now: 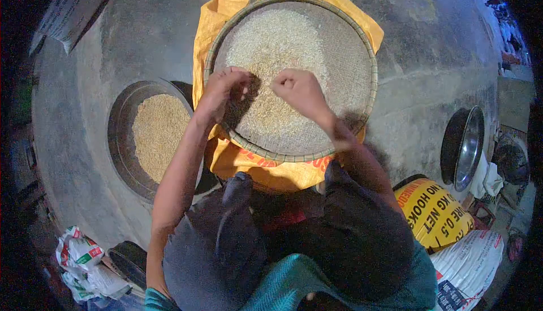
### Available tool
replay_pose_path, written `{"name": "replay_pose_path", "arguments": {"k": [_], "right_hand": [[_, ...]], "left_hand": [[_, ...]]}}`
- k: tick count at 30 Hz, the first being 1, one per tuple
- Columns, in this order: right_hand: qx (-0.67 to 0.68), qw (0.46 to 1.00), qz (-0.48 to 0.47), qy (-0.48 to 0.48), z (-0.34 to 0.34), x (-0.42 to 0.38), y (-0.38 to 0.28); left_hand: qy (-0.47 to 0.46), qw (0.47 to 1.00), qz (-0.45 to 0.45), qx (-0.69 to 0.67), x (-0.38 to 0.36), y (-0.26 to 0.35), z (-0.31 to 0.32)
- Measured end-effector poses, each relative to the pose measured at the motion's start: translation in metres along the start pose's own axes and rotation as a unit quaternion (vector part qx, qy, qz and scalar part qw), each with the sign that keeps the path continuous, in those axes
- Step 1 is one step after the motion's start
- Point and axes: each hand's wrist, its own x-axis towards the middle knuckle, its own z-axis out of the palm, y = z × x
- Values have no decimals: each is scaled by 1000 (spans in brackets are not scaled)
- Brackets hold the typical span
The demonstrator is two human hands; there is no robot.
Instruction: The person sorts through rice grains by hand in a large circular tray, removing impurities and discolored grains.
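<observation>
A round woven winnowing tray (370, 93) with a bound rim lies in front of me, above my knees. Spread over it is pale rice grain (274, 25), with yellower, husk-coloured grain (271, 104) mixed in around the middle. My left hand (229, 87) hovers over the tray's left side, fingers curled in. Close by to the right, my right hand (300, 89) is closed in a pinch above the yellower grain. Whatever either hand may hold is too small or hidden to make out. Beneath the tray is an orange-yellow sack (203, 34).
On the floor to the left stands a dark round basin (121, 135) holding brownish grain (161, 135). A shiny metal bowl (470, 147) leans at the right. Printed yellow (438, 212) and white (469, 266) sacks sit lower right; plastic packets (82, 251) lie lower left.
</observation>
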Motion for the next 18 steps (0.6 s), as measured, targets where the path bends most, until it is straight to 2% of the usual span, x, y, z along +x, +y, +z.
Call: {"name": "replay_pose_path", "arguments": {"k": [1,2,4,5,6,7,8,10,11,12,13,14,16,17,18], "right_hand": [[-61,997,-34,11,2,-3,-1],[-62,997,-34,12,5,-4,-1],[-197,979,-16,-39,10,-5,0],[-198,979,-16,-39,10,-5,1],[-171,985,-31,-16,10,-5,2],[-143,989,-46,8,9,-5,2],[-143,989,-46,7,7,-4,4],[118,993,-7,-11,-1,2,9],[117,993,-7,-11,-10,3,11],[343,934,56,-77,-23,5,13],[548,817,115,-138,-29,5,14],[547,817,115,-139,-31,5,15],[635,746,135,-153,-31,4,17],[635,745,136,-153,-29,3,13],[500,844,158,-112,-26,1,8]], "left_hand": [[-2,997,-21,-69,0,1,0],[-2,997,-20,-70,1,-1,-3],[-48,998,-10,-35,4,-8,-10],[-48,998,-10,-36,7,-13,-9],[-3,993,50,103,10,-19,-8],[43,964,108,239,12,-24,-7],[43,964,107,238,8,-21,0],[67,909,138,388,-4,-9,16],[88,863,211,451,0,-18,14],[88,863,212,451,-1,-17,15],[80,864,202,455,-2,-17,17],[73,865,192,458,-2,-17,18],[72,873,186,446,0,-20,18],[71,880,180,434,2,-21,18],[71,880,179,434,5,-22,16]]}}
